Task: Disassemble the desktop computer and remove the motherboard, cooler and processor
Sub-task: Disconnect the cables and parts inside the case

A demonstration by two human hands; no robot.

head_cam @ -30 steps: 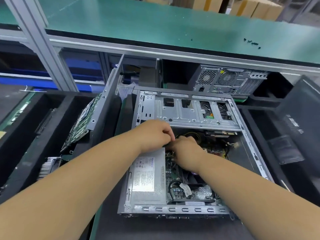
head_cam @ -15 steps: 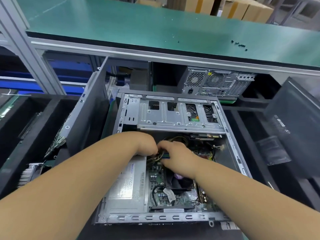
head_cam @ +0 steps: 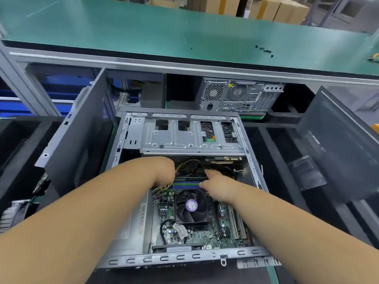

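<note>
The open desktop case (head_cam: pixel 184 258) lies flat in front of me. Inside it I see the green motherboard (head_cam: pixel 205 236), the black cooler fan (head_cam: pixel 191 206) with a purple sticker, and blue and green memory slots (head_cam: pixel 186 184) just beyond the fan. My left hand (head_cam: pixel 164 171) reaches down at the left end of the slots beside the yellow cables (head_cam: pixel 190 162); its fingers are hidden. My right hand (head_cam: pixel 217 185) is at the right end, index finger stretched out onto the slots. The processor is hidden under the cooler.
A silver power supply (head_cam: pixel 133 222) sits under my left forearm, and a metal drive cage (head_cam: pixel 184 138) spans the far end. Grey side panels lean at left (head_cam: pixel 78 144) and right (head_cam: pixel 338 140). Another computer (head_cam: pixel 240 95) stands behind. Several screws (head_cam: pixel 264 50) lie on the green bench (head_cam: pixel 184 27).
My hands, close together over the memory slots before, have spread apart to the two ends. The view has tilted, so the fan shows fully.
</note>
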